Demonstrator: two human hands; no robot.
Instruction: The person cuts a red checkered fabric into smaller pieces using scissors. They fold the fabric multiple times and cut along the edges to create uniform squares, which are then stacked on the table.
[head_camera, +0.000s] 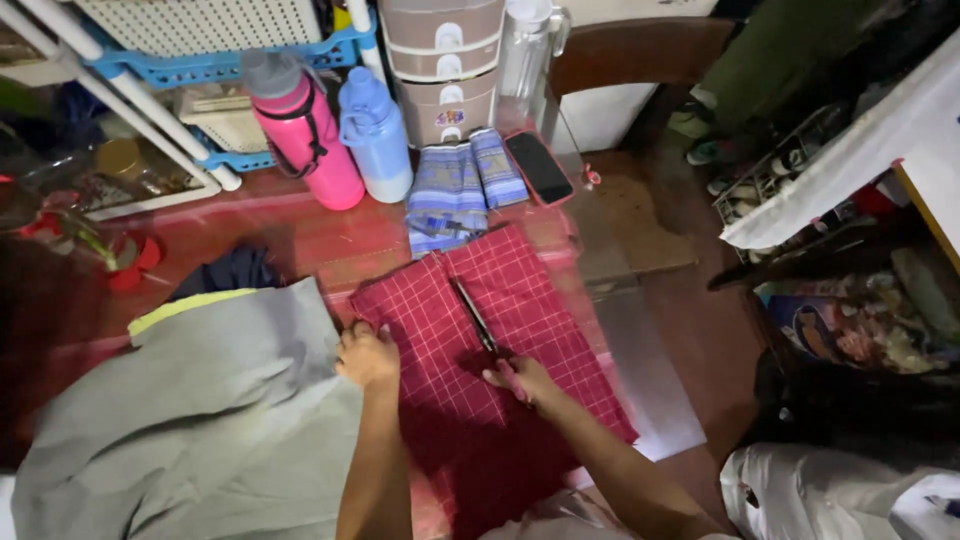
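Right hand (522, 378) grips scissors (476, 318), blades pointing away up the red checked cloth (470, 340); left hand (367, 356) is closed, pinning its left edge.

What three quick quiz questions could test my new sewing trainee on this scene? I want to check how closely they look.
1. True or false: the right hand holds scissors on the red checked cloth.
2. What does the left hand rest against?
A. grey fabric
B. pink bottle
C. phone
3. What lies between the blue bottle and the phone?

Key: 1 true; 2 A; 3 folded blue cloths.
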